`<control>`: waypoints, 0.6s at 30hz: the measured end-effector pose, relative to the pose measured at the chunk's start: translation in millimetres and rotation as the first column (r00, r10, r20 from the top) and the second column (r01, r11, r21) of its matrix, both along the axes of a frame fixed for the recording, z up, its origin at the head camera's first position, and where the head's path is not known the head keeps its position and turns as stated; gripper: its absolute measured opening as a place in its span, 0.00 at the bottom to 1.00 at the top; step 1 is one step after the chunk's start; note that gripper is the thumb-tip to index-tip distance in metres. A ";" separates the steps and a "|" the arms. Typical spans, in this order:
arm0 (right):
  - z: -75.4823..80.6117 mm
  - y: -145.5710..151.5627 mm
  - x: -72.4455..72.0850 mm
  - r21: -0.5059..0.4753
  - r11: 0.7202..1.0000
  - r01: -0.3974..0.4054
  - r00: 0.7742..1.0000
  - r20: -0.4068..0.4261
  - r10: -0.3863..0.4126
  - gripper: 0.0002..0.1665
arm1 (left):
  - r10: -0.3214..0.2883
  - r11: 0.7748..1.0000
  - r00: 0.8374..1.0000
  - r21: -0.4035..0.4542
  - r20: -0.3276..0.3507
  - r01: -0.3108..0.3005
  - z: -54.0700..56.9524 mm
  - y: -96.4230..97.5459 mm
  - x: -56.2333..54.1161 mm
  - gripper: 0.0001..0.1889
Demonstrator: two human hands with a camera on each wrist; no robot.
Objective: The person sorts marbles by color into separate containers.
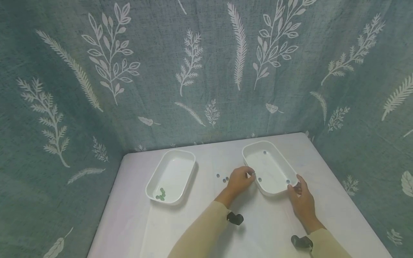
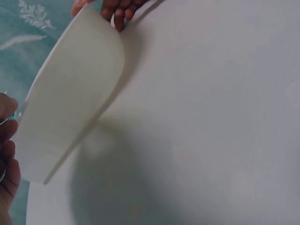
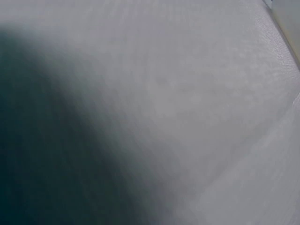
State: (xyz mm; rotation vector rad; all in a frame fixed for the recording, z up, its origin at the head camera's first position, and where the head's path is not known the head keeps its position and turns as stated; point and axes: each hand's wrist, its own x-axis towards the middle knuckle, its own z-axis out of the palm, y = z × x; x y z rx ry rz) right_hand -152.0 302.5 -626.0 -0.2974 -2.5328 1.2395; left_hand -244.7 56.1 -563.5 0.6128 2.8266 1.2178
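A white rectangular tray (image 1: 271,163) stands on the right, with several small blue-grey marbles (image 1: 260,179) spread inside it. My left hand (image 1: 240,181) is at its left rim, pinching a small bluish marble (image 2: 17,114) between thumb and fingers; the fingers hide most of it. At the near right corner of this tray, my right hand (image 1: 303,200) grips the rim, thumb in front and fingers curled at the outer side. In the left wrist view the right hand's fingers (image 2: 123,10) show at the tray's far end. The right wrist view is blurred and shows no hand.
Another white tray (image 1: 171,175) stands on the left, holding several green marbles (image 1: 162,193) in its near corner. A few blue-grey marbles (image 1: 224,180) lie on the white tablecloth (image 1: 193,222) between the trays. Leaf-patterned teal curtains (image 1: 161,107) enclose the table.
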 end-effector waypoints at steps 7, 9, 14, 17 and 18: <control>-1.9 1.2 -0.8 -0.001 1.000 -0.001 1.000 -0.007 0.001 0.37 | -0.015 1.000 1.000 0.016 -0.001 0.015 -2.6 5.3 -1.3 0.08; -2.1 1.4 -0.9 -0.002 1.000 -0.004 1.000 -0.009 0.004 0.37 | -0.018 1.000 1.000 0.015 0.001 0.018 -2.5 6.1 -1.1 0.07; -3.0 1.8 -1.3 -0.006 1.000 -0.001 1.000 -0.001 0.001 0.38 | -0.015 1.000 1.000 0.000 0.002 0.015 -2.6 7.2 -0.9 0.08; -3.7 2.1 -1.4 -0.007 1.000 0.003 1.000 0.003 -0.003 0.38 | -0.011 1.000 1.000 0.001 0.009 0.011 -1.7 7.5 -1.0 0.09; -3.6 2.0 -1.3 -0.008 1.000 0.002 1.000 0.002 -0.002 0.38 | -0.009 1.000 1.000 -0.001 0.011 0.009 -1.3 7.6 -0.8 0.09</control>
